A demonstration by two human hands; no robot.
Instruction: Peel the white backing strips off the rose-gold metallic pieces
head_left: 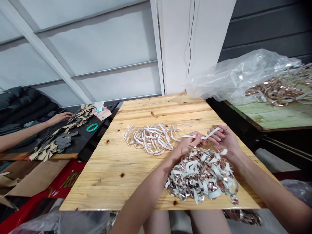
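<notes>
"Where's the white strip [212, 134]?"
"Pinched by the left hand [193, 140], right hand's [225, 138] fingers curled on it, beyond the desk's [97, 182] near-right pile [202, 175]."
"Risk?"
"Uneven pulling might tear it."

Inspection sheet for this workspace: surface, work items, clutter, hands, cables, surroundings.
Surface: knotty wooden tabletop.
Work items: dense heap of short metallic-and-white strips between the forearms; looser pile of longer strips to its left and beyond.
Clutter: green ring and tissue pack on the black side table.
Hands: left hand pinches a pale strip; right hand touches it, grip unclear.
Cables: thin dark cable down the white pillar.
Surroundings: co-worker's hand by beige-and-grey cut pieces; clear plastic sheeting, right.
</notes>
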